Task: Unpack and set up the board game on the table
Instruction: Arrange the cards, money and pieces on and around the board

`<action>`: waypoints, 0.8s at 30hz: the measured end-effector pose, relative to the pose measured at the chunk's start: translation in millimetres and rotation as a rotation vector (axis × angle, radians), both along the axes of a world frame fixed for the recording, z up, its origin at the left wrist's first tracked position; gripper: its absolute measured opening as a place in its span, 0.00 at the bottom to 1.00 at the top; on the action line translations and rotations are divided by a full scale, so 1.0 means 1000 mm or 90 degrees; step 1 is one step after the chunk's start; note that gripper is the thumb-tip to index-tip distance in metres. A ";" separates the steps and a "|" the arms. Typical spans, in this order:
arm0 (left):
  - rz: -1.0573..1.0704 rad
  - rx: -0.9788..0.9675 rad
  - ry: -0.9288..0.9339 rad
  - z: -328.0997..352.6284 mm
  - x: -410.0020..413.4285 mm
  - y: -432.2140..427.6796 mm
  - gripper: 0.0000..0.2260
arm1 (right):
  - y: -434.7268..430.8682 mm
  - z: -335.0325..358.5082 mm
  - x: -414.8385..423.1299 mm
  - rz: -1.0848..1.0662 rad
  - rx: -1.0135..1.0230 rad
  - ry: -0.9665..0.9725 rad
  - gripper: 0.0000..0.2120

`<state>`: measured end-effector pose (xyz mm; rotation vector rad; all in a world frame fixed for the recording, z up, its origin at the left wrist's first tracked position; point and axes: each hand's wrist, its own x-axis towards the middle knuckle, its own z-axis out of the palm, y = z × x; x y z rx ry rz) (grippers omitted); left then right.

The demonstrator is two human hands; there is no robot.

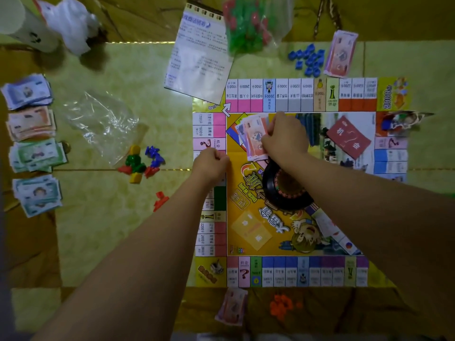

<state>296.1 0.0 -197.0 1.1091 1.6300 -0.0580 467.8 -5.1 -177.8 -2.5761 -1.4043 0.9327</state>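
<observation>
Nearest, at the bottom of the frame, a bundle of notes [232, 307] and a heap of orange pieces [280, 303] lie just off the board [270, 271], probably one player's share laid at that seat. The board lies open and flat on the tabletop [110, 242], with a black roulette wheel [285, 193] near its centre. The left hand [211, 164], curled into a fist with nothing visible in it, rests at the board's left edge, seemingly to steady it. The right hand [285, 139] pinches a fan of banknotes [253, 136] over the board's middle, likely counting out a share. At the left, four sorted money stacks [37, 153] serve as a bank. Farther up lie blue houses [307, 59] beside another note bundle [341, 54].
</observation>
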 end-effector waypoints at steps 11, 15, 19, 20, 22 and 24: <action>-0.037 -0.014 -0.039 0.006 0.002 -0.001 0.11 | 0.002 -0.004 -0.024 0.105 -0.085 0.143 0.11; -0.023 0.068 -0.058 0.019 -0.012 -0.011 0.03 | -0.004 0.008 -0.036 0.167 -0.023 0.109 0.09; 0.057 0.237 -0.014 0.041 -0.068 -0.020 0.09 | -0.013 0.021 -0.096 0.146 0.035 0.208 0.09; 0.082 0.253 -0.007 0.045 -0.088 -0.019 0.09 | -0.015 0.023 -0.118 0.151 0.049 0.227 0.09; 0.121 0.284 0.030 0.049 -0.143 -0.020 0.08 | -0.019 0.027 -0.177 0.174 0.072 0.271 0.07; 0.126 0.306 0.082 0.049 -0.196 -0.020 0.08 | -0.020 0.027 -0.229 0.197 0.078 0.321 0.06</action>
